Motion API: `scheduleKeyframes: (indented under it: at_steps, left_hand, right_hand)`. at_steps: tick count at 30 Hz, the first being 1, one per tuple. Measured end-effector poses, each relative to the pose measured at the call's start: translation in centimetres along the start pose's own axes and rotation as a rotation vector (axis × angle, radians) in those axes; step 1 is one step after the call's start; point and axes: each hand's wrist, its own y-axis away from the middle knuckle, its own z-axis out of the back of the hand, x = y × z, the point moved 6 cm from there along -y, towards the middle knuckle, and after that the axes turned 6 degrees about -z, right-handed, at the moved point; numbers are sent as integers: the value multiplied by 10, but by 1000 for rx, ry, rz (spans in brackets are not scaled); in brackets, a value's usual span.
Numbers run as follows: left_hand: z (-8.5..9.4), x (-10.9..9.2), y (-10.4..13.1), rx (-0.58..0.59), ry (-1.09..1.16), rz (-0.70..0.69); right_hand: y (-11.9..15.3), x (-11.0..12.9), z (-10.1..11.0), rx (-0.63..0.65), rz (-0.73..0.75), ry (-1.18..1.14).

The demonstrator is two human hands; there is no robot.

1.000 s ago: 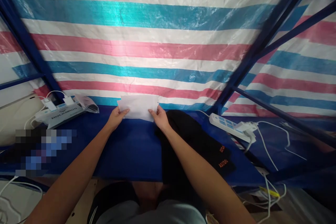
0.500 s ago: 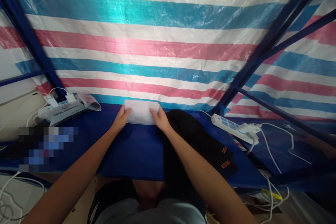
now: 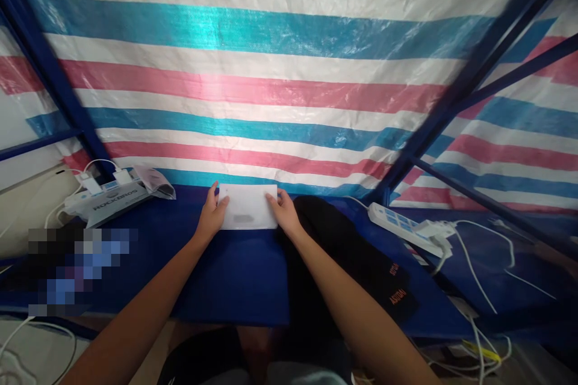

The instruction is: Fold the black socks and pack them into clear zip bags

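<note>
Pinching the paper (image 3: 249,206) by its left and right edges, between left hand (image 3: 212,213) and right hand (image 3: 288,210), with thumbs (image 3: 224,201) on the near face and fingers curled behind. Holding it over the far part of the blue table (image 3: 230,289), before the striped sheet (image 3: 271,69), leaving bare top between paper and near edge. Hidden: the paper's back and most of those fingers; cannot tell their spread. Blurred beyond reading: a grey patch (image 3: 242,219) low on the paper. Masked by coloured blocks, impossible to name: something (image 3: 85,264) at the table's left end. Cut off below: both forearms (image 3: 176,280). Lying close by the right hand and below the right forearm, taking up that side: black cloth (image 3: 332,231) with orange letters. Farther right: a white power strip (image 3: 401,227) with plugs and loose cables (image 3: 474,267). Well left: a grey packet (image 3: 120,200) marked ROCKBROS, near white chargers (image 3: 121,176) and a pouch (image 3: 156,182). Slanting up at either side: blue posts (image 3: 74,111).
</note>
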Motion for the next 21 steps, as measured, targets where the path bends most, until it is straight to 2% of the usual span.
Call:
scheduleKeyframes:
  at_steps: [3, 6, 9, 13, 16, 21]
  left_hand:
    - [8, 2, 3, -34, -20, 27]
    - [13, 6, 6, -60, -6, 70]
    - [13, 7, 9, -63, -13, 104]
    - [10, 1, 6, -34, -165, 75]
    - [8, -5, 3, -11, -216, 34]
    - [15, -14, 1, -28, -247, -115]
  right_hand:
    - [4, 8, -2, 54, 22, -32]
    - [10, 19, -2, 88, 83, 61]
    - [12, 17, -1, 152, 20, 109]
    - [10, 7, 0, 244, -120, 28]
    - [6, 8, 3, 270, -115, -36]
    - [8, 7, 1, 341, -149, -68]
